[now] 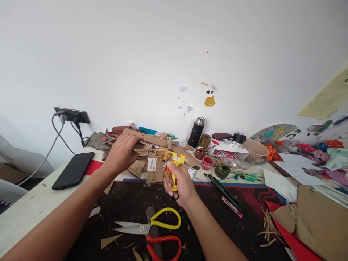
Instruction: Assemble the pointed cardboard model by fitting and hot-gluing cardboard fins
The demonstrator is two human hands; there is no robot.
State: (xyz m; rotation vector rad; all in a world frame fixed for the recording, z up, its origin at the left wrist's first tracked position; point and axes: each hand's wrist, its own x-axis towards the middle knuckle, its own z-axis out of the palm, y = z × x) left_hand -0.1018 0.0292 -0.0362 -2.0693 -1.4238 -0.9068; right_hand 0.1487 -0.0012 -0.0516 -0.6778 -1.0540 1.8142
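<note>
My right hand (179, 183) is wrapped round the handle of a yellow hot glue gun (178, 159), its stained nozzle end pointing left. Just left of the nozzle, my left hand (125, 150) grips a small curved cardboard piece (141, 146); the fingertips are partly hidden behind it. Nozzle and cardboard are very close, and I cannot tell whether they touch. Below both hands, scissors (144, 228) with one yellow and one red handle lie spread on the dark mat (116, 203).
Cardboard scraps (154, 137) pile up behind my hands. A black thermos (197, 132) and paint jars (222, 170) stand at the back. A phone (73, 170) lies at left, a black pen-like tool (225, 194) at right. Cables hang from a wall socket (72, 115).
</note>
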